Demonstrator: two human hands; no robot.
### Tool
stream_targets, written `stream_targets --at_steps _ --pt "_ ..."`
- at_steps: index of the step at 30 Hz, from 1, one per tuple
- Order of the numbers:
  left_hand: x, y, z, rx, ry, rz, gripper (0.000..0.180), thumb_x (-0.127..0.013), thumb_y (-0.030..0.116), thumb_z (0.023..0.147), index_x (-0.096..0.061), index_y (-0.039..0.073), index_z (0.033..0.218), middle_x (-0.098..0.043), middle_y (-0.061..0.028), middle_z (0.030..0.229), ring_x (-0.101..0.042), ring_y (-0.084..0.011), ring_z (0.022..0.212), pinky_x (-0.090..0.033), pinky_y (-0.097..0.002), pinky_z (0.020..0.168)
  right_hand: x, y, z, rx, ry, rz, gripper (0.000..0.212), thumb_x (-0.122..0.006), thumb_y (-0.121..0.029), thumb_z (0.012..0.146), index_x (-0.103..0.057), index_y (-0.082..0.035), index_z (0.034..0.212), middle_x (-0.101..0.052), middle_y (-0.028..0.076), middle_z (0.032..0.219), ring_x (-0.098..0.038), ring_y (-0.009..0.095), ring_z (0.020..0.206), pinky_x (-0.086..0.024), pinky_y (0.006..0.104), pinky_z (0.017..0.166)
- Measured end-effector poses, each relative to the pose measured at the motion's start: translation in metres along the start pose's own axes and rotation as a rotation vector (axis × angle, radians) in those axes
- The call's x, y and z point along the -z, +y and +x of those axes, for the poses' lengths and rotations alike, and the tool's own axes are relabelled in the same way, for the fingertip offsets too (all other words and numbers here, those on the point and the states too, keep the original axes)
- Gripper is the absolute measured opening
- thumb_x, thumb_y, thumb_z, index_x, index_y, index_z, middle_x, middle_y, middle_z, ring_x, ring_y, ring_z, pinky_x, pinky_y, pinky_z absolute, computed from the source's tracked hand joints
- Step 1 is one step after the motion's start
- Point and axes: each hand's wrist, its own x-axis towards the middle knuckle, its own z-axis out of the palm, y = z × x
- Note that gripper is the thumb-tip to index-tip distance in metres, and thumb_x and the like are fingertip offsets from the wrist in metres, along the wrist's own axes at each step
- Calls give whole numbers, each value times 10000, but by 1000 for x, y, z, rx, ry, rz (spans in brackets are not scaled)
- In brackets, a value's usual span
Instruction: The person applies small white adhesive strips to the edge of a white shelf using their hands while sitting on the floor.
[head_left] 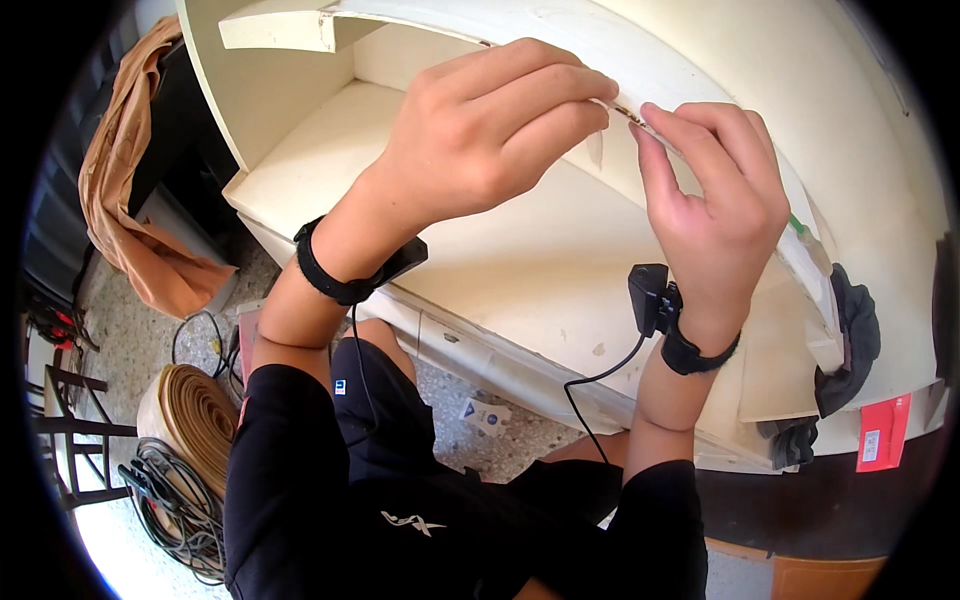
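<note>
My left hand (500, 130) is raised at the upper middle, its thumb and fingers pinched together. Close by on the right, my right hand (715, 185) also pinches with thumb and forefinger. Between the two sets of fingertips runs a thin pale strip (626, 112) with dark brown specks. It lines up with the front edge of the white upper shelf board (720, 90), and I cannot tell whether it is attached there. A pale, thin flap (596, 150) hangs under my left fingertips. Black straps with small boxes and cables are on both wrists.
The cream cabinet's lower surface (500, 260) spreads beneath my hands. Dark cloth (850, 340) and a red packet (883, 433) are at the right. Brown cloth (125, 190), a coiled roll (190, 420) and black cables (175, 505) lie to the left. A printed card (486, 416) is on the floor.
</note>
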Motion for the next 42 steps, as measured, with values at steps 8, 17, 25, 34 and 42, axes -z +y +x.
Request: stream_targets --at_steps 8,17,25,34,42 --pt "6 -2 -8 29 23 32 231 -866 5 734 -714 26 907 -768 -88 1008 -724 -284 935 -594 -348 742 -3 3 0 64 27 -26 211 -858 43 689 -765 -62 846 -666 21 833 -603 207 717 -489 315 585" --pt "35 57 -27 440 -379 -244 243 -888 141 781 -747 62 963 -714 -80 911 -679 -249 789 -529 -359 688 1 1 -1 37 -7 33 206 -849 64 707 -756 -40 858 -632 42 794 -594 222 716 -482 335 587" --pt "18 65 -23 499 -264 -233 241 -886 126 766 -779 94 980 -727 -62 952 -688 -263 877 -542 -391 755 7 1 2 -8 -70 93 198 -829 71 737 -755 -20 897 -608 63 773 -578 248 704 -482 356 602" --pt "0 21 17 313 53 -131 243 -845 72 761 -761 61 989 -686 -68 917 -643 -246 881 -529 -372 762 22 3 27 -267 -357 272 122 -793 -6 816 -700 13 893 -650 108 776 -598 236 655 -505 331 644" --pt "-19 18 3 319 125 -145 219 -849 117 792 -739 65 974 -678 -54 930 -617 -228 827 -481 -351 725 24 13 48 -290 -729 271 181 -773 -67 887 -616 21 866 -618 122 735 -561 233 640 -478 342 612"
